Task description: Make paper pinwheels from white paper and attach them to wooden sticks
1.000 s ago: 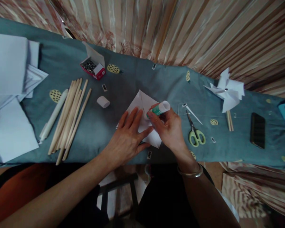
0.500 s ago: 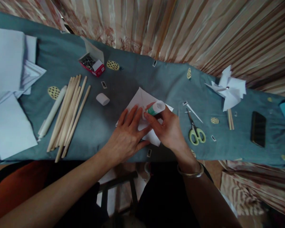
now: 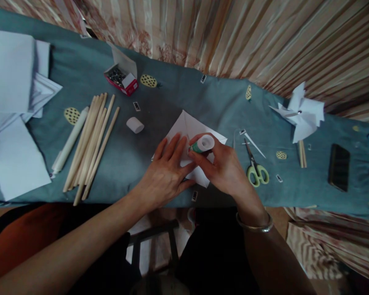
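Note:
A white folded paper square (image 3: pixel 189 127) lies on the blue-grey cloth (image 3: pixel 172 106) at the table's middle. My left hand (image 3: pixel 167 170) rests flat on it with fingers spread, pressing it down. My right hand (image 3: pixel 224 166) is closed round a green and white glue stick (image 3: pixel 203 144), whose tip is pressed against the paper just beside my left fingertips. The stick stands nearly upright, its white end facing the camera. A metal bangle sits on my right wrist.
Green-handled scissors (image 3: pixel 256 170) lie right of my hands. A finished paper pinwheel (image 3: pixel 301 114) and a dark phone (image 3: pixel 338 167) are farther right. Left are several wooden sticks (image 3: pixel 92 143), a white glue cap (image 3: pixel 134 125), a red pin box (image 3: pixel 123 80) and white paper sheets (image 3: pixel 12 123).
My right hand has tipped the glue stick more upright and shifted it slightly left over the paper. My left hand stays flat on the paper.

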`<state>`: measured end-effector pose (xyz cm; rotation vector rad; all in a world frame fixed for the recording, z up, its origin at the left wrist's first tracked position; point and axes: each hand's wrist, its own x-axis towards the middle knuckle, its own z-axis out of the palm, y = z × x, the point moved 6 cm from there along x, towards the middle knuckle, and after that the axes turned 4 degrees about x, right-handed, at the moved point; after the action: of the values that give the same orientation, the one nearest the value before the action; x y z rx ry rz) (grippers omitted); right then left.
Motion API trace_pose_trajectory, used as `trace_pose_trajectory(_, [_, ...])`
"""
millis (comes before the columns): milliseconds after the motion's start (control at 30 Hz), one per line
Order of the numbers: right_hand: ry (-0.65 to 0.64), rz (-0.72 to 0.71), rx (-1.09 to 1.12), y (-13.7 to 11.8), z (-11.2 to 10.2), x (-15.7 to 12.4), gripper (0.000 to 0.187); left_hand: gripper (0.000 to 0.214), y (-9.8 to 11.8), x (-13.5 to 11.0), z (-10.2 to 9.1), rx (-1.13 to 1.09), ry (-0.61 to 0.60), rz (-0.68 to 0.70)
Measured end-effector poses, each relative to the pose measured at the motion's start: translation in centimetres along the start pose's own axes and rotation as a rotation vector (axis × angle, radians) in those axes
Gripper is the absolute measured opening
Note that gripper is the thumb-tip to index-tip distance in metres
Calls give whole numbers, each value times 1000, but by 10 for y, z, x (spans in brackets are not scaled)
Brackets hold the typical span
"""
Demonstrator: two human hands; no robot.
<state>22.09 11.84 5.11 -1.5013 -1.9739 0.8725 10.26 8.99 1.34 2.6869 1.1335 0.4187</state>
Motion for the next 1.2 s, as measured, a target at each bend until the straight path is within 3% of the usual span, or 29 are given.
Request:
trace_pose_trajectory(433, [30,-10,80,11,-6,-6,13,55,0,0,0,-6,22,4])
trace_pose_trajectory(1200, [124,48,126,24,-10,-5,18,50,-1,-1,2,-28,16,-7])
